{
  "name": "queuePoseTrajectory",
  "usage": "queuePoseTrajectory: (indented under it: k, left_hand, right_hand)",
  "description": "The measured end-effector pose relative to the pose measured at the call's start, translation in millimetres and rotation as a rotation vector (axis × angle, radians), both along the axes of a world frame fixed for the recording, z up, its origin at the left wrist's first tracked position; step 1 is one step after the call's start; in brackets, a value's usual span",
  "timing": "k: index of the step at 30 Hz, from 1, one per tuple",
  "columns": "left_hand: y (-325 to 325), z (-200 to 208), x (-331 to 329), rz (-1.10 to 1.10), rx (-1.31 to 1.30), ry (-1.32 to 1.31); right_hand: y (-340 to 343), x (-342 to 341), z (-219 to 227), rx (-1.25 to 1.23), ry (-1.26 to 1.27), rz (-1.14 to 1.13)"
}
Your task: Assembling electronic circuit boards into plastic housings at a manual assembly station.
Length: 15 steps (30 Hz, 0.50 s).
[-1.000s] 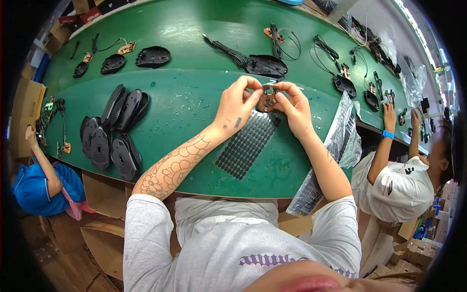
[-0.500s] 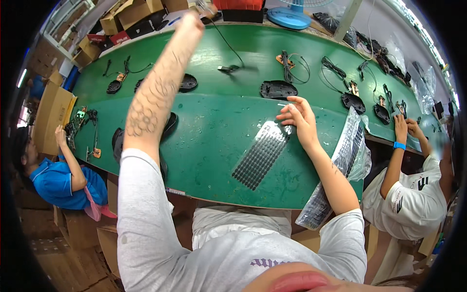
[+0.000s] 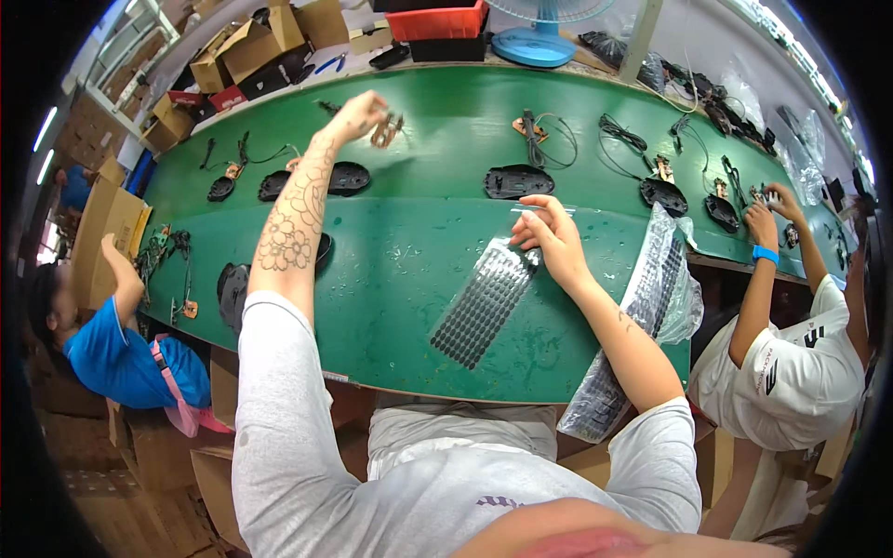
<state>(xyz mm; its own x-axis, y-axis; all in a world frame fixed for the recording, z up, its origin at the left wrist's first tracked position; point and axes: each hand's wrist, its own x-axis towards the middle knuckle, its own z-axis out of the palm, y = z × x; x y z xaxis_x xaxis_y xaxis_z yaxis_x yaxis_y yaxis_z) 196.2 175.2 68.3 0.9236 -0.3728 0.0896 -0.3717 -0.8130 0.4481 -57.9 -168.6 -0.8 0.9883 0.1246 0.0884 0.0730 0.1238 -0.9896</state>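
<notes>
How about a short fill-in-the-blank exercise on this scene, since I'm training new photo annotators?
1. By shape, the black pads beside the right hand are ____.
2. The brown circuit board is at the fingers of the person's ____ hand.
3. The main colour of the tabletop is ____.
4. In the picture, the red bin stands to the ____ of the blue fan.

Missing words: round; left; green; left.

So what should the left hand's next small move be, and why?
Probably, the left hand should set its circuit board down near the black shell: it holds the board beyond that shell, and another shell has a second board behind it.
</notes>
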Motion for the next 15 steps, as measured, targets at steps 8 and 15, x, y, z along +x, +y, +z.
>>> queuePoseTrajectory:
  k: [8, 15]
  left_hand:
    - [-18.5, -40.5, 1.4, 0.145, 0.07, 0.067]
    - [-32.6, -32.5, -28.5, 0.342, 0.324, -0.102]
  right_hand:
    - [-4.3, -1.0, -4.8, -0.068, -0.007, -0.038]
    - [0.7, -6.3, -0.9, -0.412, -0.144, 0.003]
